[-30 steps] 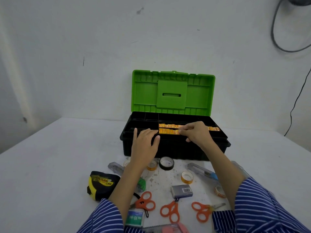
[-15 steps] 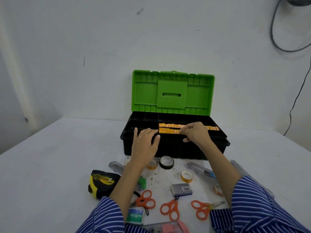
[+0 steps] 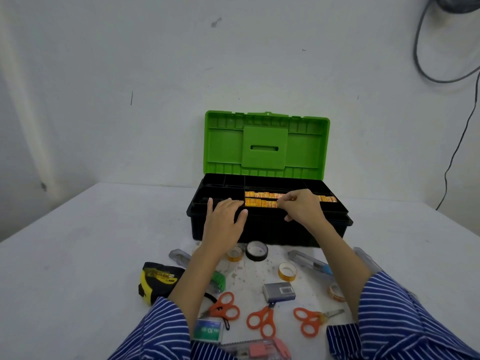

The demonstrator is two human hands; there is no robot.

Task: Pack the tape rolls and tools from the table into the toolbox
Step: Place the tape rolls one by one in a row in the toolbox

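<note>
The toolbox (image 3: 270,227) stands open with orange tape rolls (image 3: 262,199) in its tray. The right hand (image 3: 301,207) pinches one roll; the left hand (image 3: 224,220) rests flat on the toolbox's front rim.

Person, head-camera view, two arms visible.
Left hand (image 3: 224,224): bare, no rings or glove seen; forearm bare to just below the elbow.
Right hand (image 3: 302,207): bare, no wristwear visible; forearm likewise uncovered.
Left sleeve (image 3: 161,331): dark blue fabric with thin white stripes, pushed or rolled up the forearm, cuff edge loose.
Right sleeve (image 3: 394,315): same blue-and-white striped cloth, stripes running at differing angles across folds; probably one shirt, though the body of the garment lies outside the view.
</note>
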